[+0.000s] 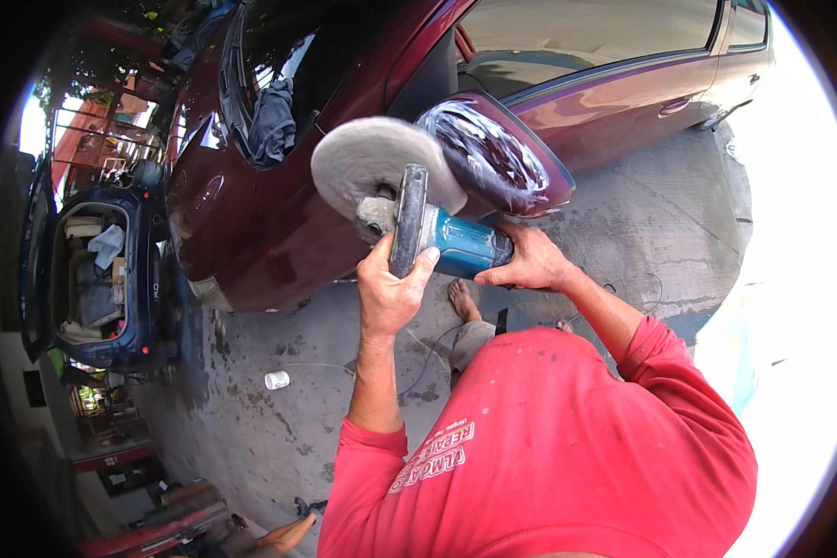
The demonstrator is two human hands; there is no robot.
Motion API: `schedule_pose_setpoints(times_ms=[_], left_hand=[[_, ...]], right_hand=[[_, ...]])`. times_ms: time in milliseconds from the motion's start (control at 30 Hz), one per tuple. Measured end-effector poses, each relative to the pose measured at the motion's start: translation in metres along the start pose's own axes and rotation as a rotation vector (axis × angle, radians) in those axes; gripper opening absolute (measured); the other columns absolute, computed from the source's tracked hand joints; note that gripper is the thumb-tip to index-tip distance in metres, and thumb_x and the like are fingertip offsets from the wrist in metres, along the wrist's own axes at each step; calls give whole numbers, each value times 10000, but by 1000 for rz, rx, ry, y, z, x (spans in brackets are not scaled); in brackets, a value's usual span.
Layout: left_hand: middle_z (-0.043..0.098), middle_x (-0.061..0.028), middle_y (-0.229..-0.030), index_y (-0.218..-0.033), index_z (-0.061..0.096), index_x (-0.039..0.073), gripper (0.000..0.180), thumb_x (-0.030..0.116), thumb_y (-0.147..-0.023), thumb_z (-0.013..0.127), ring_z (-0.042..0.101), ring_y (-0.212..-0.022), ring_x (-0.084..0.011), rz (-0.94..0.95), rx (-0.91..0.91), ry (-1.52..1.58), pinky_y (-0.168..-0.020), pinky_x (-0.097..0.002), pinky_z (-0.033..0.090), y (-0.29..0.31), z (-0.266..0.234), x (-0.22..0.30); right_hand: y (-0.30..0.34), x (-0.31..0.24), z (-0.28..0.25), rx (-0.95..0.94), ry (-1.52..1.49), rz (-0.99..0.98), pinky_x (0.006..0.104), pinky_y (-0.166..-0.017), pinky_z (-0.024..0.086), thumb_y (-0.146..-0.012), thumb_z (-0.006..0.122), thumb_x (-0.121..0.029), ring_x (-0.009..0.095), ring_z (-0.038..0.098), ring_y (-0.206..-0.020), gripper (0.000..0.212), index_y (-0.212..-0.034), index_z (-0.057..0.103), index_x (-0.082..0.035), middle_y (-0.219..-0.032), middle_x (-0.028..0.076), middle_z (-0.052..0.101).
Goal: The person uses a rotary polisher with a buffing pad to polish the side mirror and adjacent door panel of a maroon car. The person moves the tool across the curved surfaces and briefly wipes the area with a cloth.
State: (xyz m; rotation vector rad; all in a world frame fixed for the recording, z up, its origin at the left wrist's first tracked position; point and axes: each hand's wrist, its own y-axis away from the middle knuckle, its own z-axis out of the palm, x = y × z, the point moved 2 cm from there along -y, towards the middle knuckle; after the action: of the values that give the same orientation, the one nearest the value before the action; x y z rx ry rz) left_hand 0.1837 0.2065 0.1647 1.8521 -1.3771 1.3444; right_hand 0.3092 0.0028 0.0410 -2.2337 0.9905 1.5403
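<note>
A teal and black car polisher (pixel 465 245) is held up in front of me in both hands. My left hand (pixel 390 293) is wrapped round its black bar handle (pixel 409 219). At the rear end of the body, my right hand (pixel 537 259) grips it, with the thumb lying along the near side. The round whitish pad (pixel 367 167) overlaps the inner edge of the dark red side mirror (pixel 541 177). Whether pad and mirror touch, I cannot tell. White streaks of paste smear the mirror's housing.
The maroon car (pixel 260 228) stands close ahead, with a dark cloth (pixel 272 121) at its windscreen base. At left, a blue car (pixel 144 270) has its loaded rear open. A white cup (pixel 276 379) and a thin cord (pixel 423 367) lie on the concrete floor.
</note>
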Motion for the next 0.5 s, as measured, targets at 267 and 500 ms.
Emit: schedule_pose_setpoints(times_ms=[267, 500], left_hand=[[704, -30, -741, -984, 702, 1, 179, 88, -933, 849, 632, -661, -66, -59, -148, 38, -603, -295, 514, 90, 67, 4], [713, -53, -760, -993, 710, -8, 163, 97, -951, 828, 635, -683, -84, -7, -81, -42, -622, -314, 523, 49, 32, -23]], right_hand=[[77, 24, -18, -250, 162, 25, 522, -977, 574, -610, 949, -661, 478, 740, -1065, 1094, -1354, 605, 64, -1121, 317, 745], [5, 5, 22, -259, 125, -35, 522, -976, 569, -641, 922, -594, 468, 738, -1084, 1040, -1394, 599, 46, -1146, 306, 752]])
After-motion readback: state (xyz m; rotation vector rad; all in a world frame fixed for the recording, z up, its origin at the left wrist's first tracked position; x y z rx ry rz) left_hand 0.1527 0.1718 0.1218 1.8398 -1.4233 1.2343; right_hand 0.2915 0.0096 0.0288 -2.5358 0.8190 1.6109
